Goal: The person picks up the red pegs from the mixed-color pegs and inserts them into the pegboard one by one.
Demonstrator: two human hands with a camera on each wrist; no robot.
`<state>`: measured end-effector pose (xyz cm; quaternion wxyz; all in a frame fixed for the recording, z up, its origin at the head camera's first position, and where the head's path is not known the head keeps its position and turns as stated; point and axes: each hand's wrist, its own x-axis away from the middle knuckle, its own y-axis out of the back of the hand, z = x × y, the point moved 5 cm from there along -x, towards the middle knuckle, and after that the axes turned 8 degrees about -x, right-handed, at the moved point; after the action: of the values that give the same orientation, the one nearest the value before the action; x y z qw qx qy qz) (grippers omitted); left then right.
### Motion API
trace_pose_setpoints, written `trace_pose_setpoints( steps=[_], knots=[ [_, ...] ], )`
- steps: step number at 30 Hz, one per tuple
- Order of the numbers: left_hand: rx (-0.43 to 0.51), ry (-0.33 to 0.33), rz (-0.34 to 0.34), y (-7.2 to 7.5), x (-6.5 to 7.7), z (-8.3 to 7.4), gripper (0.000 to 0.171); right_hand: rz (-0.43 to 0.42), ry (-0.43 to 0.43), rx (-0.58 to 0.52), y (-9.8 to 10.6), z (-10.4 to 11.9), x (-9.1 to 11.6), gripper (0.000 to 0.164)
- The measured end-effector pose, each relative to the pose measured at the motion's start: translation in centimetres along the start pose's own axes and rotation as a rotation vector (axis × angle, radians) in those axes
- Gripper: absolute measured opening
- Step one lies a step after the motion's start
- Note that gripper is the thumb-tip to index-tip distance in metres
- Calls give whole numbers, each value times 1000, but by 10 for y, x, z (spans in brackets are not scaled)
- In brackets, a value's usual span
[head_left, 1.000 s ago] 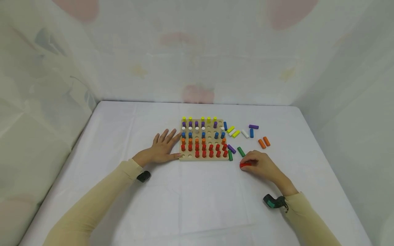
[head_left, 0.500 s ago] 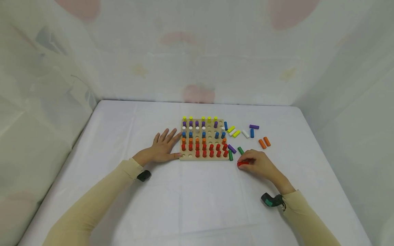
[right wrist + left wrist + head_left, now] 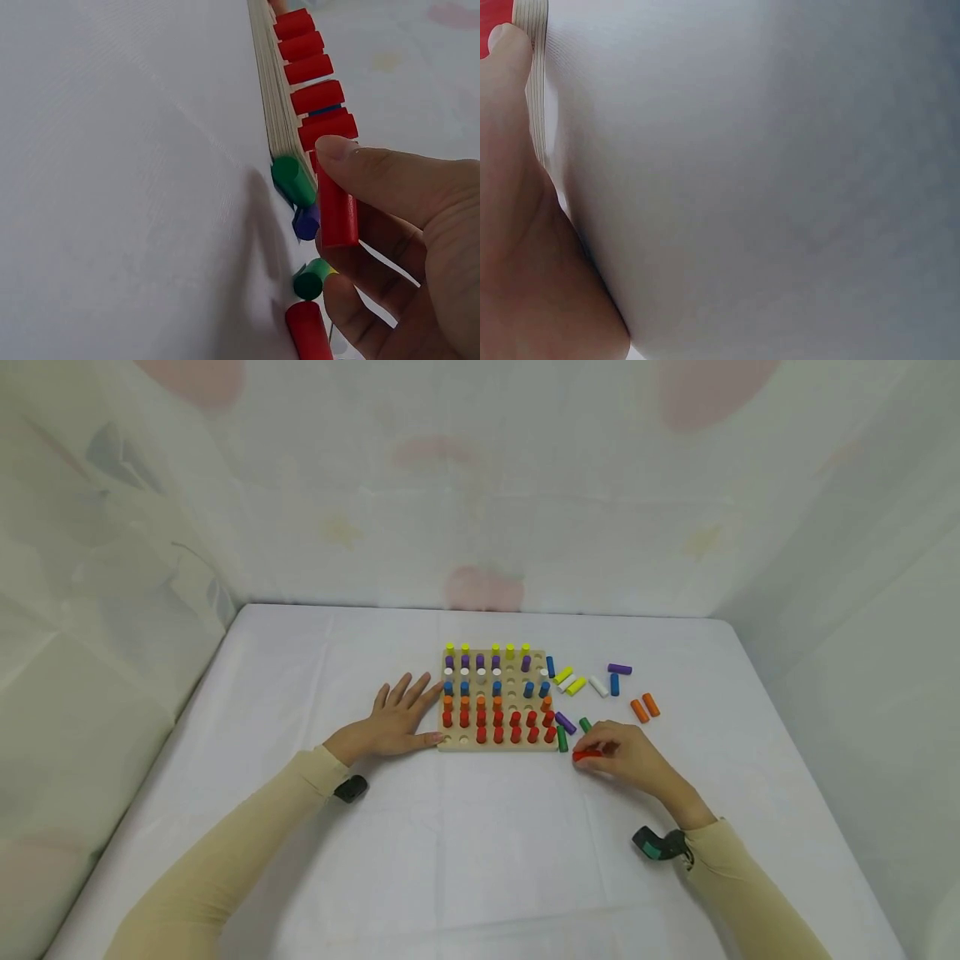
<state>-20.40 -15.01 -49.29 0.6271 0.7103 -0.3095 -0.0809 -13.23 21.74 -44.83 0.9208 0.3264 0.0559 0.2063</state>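
A wooden pegboard [image 3: 457, 746] lies mid-table with rows of coloured pegs upright in it. My left hand [image 3: 393, 722] rests flat on its left side, fingers spread, the thumb touching the board's near left corner. In the left wrist view that thumb [image 3: 510, 82] lies against the board's layered edge [image 3: 536, 97]. Right of the board, my right hand [image 3: 626, 756] pinches a red peg [image 3: 587, 756] between thumb and fingers, just above the cloth. The right wrist view has this red peg [image 3: 339, 206] in front of the board, and a second red peg [image 3: 307, 330] below the fingers.
Loose pegs lie right of the board: a green peg [image 3: 562, 739] and a purple peg [image 3: 566, 723] close to its edge, yellow, white and blue ones farther back, and two orange pegs [image 3: 645, 707] at the right. White cloth [image 3: 450, 843] covers the table.
My right hand has moved a little left and away from me with the red peg, closer to the board, covering more of a green peg. The left hand stays put.
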Motion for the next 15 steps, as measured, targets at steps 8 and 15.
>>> trace_pose_setpoints(
  steps=[8, 15],
  knots=[
    [-5, 4, 1, -1, -1, 0, 92, 15, 20, -2, -4, 8, -7, 21],
    [-1, -5, -5, -2, -1, 1, 92, 16, 34, 6, -8, 17, -14, 19]
  ],
)
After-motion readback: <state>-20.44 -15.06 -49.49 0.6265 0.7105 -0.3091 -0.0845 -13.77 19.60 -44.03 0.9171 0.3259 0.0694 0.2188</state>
